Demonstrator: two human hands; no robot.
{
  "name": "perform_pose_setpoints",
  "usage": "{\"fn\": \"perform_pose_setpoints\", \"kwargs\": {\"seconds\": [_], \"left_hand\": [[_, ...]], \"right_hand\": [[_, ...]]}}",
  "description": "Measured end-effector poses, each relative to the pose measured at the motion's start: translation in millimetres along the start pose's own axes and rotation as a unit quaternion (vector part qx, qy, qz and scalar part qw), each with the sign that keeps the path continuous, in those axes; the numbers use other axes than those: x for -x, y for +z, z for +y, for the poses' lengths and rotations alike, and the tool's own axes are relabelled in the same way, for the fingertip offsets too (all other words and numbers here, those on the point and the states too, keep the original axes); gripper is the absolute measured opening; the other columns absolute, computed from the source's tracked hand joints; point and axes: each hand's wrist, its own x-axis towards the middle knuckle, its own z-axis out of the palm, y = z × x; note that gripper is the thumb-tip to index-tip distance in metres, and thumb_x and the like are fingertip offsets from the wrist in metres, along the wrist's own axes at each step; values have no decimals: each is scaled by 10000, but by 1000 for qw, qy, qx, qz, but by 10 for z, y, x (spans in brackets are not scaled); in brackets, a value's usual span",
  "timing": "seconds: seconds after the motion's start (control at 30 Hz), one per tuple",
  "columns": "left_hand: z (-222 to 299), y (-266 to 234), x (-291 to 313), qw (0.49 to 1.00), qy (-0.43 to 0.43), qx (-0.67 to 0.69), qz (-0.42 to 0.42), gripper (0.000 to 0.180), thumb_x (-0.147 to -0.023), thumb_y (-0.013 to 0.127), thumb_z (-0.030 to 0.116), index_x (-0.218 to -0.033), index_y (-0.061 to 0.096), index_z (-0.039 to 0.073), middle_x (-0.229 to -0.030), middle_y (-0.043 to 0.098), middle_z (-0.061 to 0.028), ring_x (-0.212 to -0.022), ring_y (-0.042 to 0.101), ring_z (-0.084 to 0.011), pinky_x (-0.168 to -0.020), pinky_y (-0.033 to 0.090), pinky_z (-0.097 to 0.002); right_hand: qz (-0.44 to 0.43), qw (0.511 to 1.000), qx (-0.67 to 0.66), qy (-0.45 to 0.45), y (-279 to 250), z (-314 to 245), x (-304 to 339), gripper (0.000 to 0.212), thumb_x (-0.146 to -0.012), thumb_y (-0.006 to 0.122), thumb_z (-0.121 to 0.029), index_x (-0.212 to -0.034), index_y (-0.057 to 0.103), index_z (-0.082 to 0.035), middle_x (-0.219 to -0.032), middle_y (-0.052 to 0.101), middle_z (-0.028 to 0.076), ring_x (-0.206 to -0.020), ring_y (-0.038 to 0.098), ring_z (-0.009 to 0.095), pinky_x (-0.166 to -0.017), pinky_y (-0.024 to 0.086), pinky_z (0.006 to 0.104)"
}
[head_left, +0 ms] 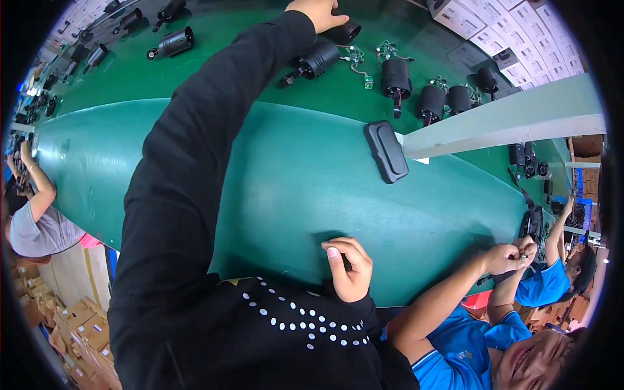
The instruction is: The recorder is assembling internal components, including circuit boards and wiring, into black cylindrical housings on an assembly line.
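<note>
My left arm stretches far across the green work surface, and my left hand point(317, 14) is at the top edge of the view, partly cut off. Its fingers close over a black cylindrical housing point(349, 31). Just nearer lies another black cylindrical housing point(320, 58), with a small green circuit board point(354, 54) on wires beside it. My right hand point(351, 268) is held by my chest above the near edge, fingers curled in toward the thumb, with nothing visible in them.
A black oblong case point(386, 151) lies by the foot of a pale metal post point(507, 120). More black housings point(396, 78) with wires stand along the darker green strip. White boxes point(484, 29) are stacked behind. At right, a co-worker's hands point(511, 258) work close to the surface.
</note>
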Motion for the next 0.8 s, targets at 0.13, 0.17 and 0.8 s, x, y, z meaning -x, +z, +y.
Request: {"fn": "perform_pose_setpoints", "kwargs": {"seconds": [0.13, 0.17, 0.8], "left_hand": [[273, -11, 557, 991, 15, -135, 4, 435, -760, 604, 406, -1025, 615, 61, -836, 648, -70, -741, 615, -232, -675, 490, -338], [463, -42, 840, 980, 15, -195, -31, 452, -725, 609, 424, -1012, 622, 75, -797, 652, -71, -716, 617, -265, -661, 493, -363], [1033, -489, 6114, 736, -27, 655, -165, 433, -753, 527, 280, -1117, 528, 45, -1012, 551, -117, -786, 548, -181, -646, 472, -277]], "right_hand": [[4, 1000, 11, -18, 32, -79, 199, 77, -781, 593, 8, -846, 633, 21, -862, 624, 104, -736, 558, 206, -687, 443, 267], [8, 1000, 13, -25, 43, -111, 276, 76, -779, 593, 9, -843, 633, 21, -862, 624, 105, -736, 560, 206, -687, 444, 268], [42, 984, -80, -156, 780, 87, 2322, 215, -833, 494, 7, -1036, 562, 30, -1148, 486, 184, -912, 540, 255, -731, 479, 329]]}}
